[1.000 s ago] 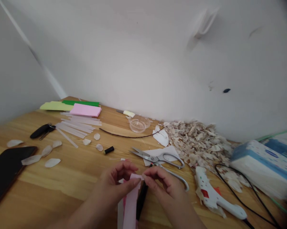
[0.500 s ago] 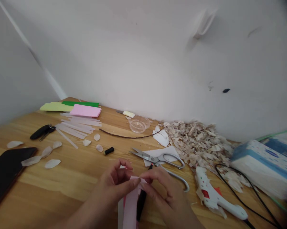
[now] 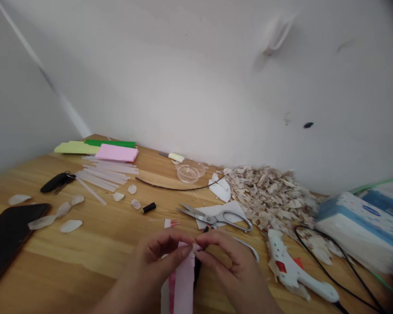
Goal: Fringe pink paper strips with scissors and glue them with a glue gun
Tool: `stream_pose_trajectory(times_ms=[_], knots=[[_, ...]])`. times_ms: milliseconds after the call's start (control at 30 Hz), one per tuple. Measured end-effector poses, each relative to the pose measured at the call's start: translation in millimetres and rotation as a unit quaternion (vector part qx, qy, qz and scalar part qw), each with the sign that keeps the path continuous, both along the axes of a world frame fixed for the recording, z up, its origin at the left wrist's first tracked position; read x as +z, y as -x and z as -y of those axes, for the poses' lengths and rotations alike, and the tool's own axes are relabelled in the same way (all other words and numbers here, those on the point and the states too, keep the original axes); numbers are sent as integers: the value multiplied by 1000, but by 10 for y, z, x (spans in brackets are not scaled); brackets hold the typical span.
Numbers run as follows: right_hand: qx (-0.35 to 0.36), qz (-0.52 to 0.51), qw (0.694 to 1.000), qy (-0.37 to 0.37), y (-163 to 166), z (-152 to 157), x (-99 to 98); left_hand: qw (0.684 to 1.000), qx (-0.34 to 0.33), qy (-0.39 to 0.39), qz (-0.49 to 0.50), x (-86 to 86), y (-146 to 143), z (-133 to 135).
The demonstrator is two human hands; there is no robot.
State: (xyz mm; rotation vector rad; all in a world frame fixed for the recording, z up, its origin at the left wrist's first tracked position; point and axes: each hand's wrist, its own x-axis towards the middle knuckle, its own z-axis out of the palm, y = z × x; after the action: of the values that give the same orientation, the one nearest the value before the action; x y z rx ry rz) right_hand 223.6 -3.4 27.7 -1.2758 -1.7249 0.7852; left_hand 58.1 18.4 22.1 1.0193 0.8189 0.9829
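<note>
Both hands meet low in the middle, fingertips together at the top of a long pale pink paper strip [image 3: 184, 283]. My left hand [image 3: 162, 257] is closed in a pinch, its thumb lying over the strip's upper edge. With thumb and index finger my right hand [image 3: 227, 264] pinches the strip's upper right corner; the small bit between the fingertips is mostly hidden. Beneath the strip lie a darker pink piece and a white one. A dark stick-like object [image 3: 198, 270] shows between the strip and my right hand. Just beyond the hands lie silver scissors [image 3: 211, 219] on white paper.
A white glue gun [image 3: 289, 268] with a black cord lies at right, near a tissue pack [image 3: 356, 226]. A heap of dry flakes [image 3: 268, 192] rests by the wall. Translucent glue sticks [image 3: 104, 174], folded coloured paper [image 3: 117, 152], keys [image 3: 57, 181] and a phone [image 3: 11, 237] are left.
My left fingers have closed in toward my right fingertips, and the strip has shifted slightly right and stands straighter. A small pink-tipped white piece beyond my left hand is more visible.
</note>
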Motion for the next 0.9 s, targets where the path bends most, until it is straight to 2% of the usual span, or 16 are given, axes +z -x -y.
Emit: stream_pose_trajectory(times_ms=[133, 267, 567, 700, 900], knots=[[-20, -31, 999, 11, 18, -8, -4, 999, -2, -14, -29, 4, 14, 17], [-30, -4, 999, -14, 0, 2, 20, 999, -14, 8, -35, -17, 21, 8], [9, 65, 984, -166, -42, 20, 13, 999, -11, 12, -51, -96, 21, -15], [22, 106, 971, -215, -44, 8, 57, 997, -6, 37, -65, -71, -4, -26], [40, 120, 971, -201, -39, -5, 96, 995, -13, 34, -95, -19, 1, -41]])
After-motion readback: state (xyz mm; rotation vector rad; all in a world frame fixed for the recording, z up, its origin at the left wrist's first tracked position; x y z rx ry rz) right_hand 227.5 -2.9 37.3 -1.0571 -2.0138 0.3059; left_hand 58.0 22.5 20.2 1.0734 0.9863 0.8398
